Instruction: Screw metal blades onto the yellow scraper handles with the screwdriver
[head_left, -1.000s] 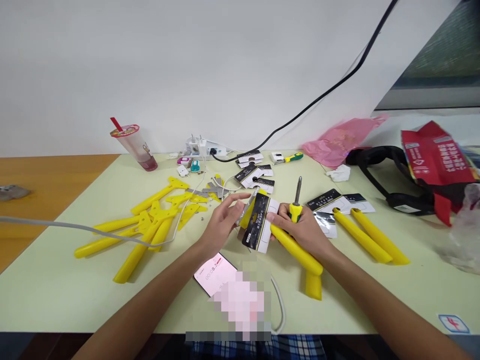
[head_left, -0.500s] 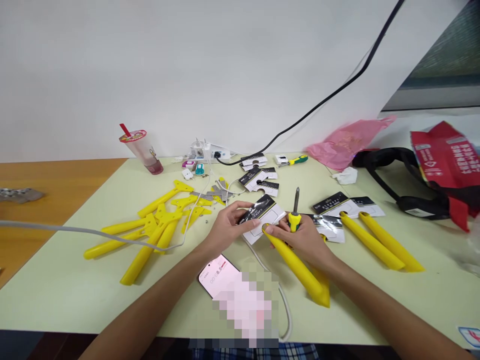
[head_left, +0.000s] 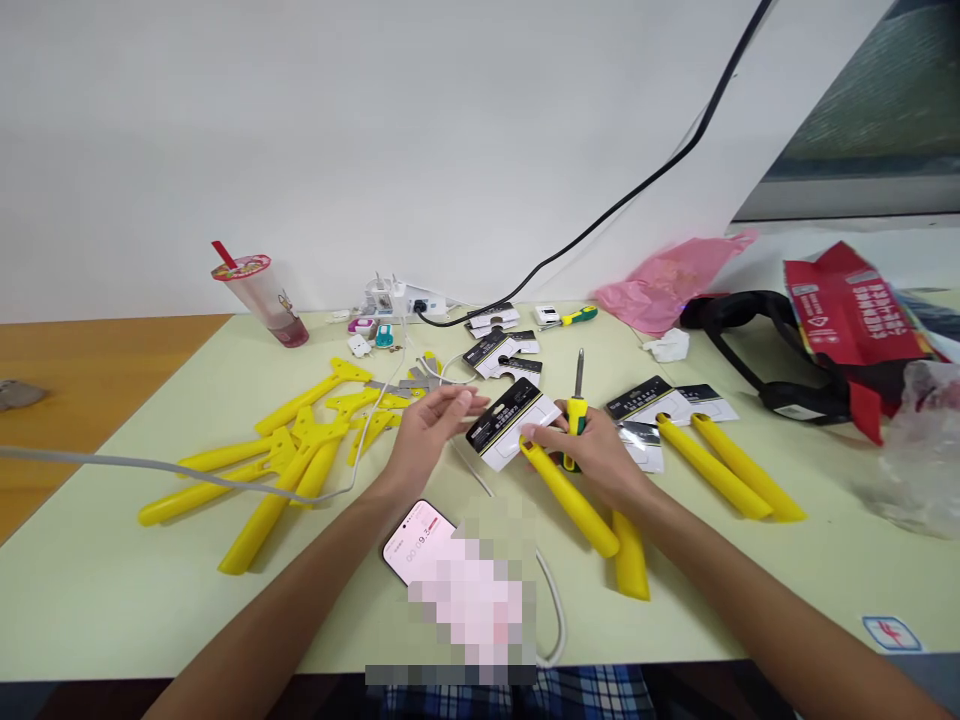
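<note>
At the right of the pale green table, a red package bears characters too small to read. The phone shows 00:09.3. The right hand grips a yellow handle, a blurrily lettered card and a screwdriver; the left hand, fingers loosely parted, is beside the card. A sticker bears a red mark.
</note>
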